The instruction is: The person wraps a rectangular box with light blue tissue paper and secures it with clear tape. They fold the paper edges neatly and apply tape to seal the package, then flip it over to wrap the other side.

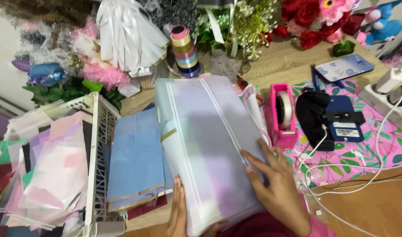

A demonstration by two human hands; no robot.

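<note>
At table centre, a thick stack of translucent wrapping sheets [205,149] lies tilted. Left hand [178,213] grips its near-left edge, fingers flat and closed on it. Right hand [275,186] presses on top, fingers spread. Just left: blue paper sheets [133,162], then a white basket [97,162]. Just right: pink tape dispenser [281,115], white cables [341,169]. Behind: ribbon spools [184,50].

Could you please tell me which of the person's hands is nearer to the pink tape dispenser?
Right. The right hand lies on the stack of pale wrapping sheets, just below the tape dispenser; the left hand is at the stack's lower edge, farther left.
</note>
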